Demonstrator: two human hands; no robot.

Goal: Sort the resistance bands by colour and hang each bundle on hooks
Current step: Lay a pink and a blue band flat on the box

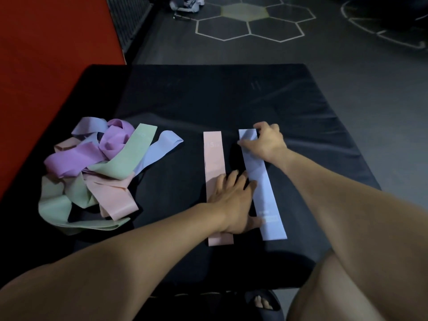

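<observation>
Blue band (pixel 261 181): lies flat on the black mat (pixel 231 100), long axis running away from the person, far end leaning slightly left.
Pink band (pixel 214 167): flat just left of the blue one, nearly parallel, a strip of mat between them.
Right hand (pixel 266 141): at the blue band's far end, fingers curled onto its top corner, thumb on its left edge.
Left hand (pixel 234 202): fingers straight and spread, palm down across the pink band's near half, thumb reaching the blue band's near end.
Unsorted pile (pixel 97 167): purple, green, pink and blue bands tangled at the mat's left side, well apart from both hands.
Hard to make out: pale print on both flat bands is unreadable; the left hand hides part of the pink band.
</observation>
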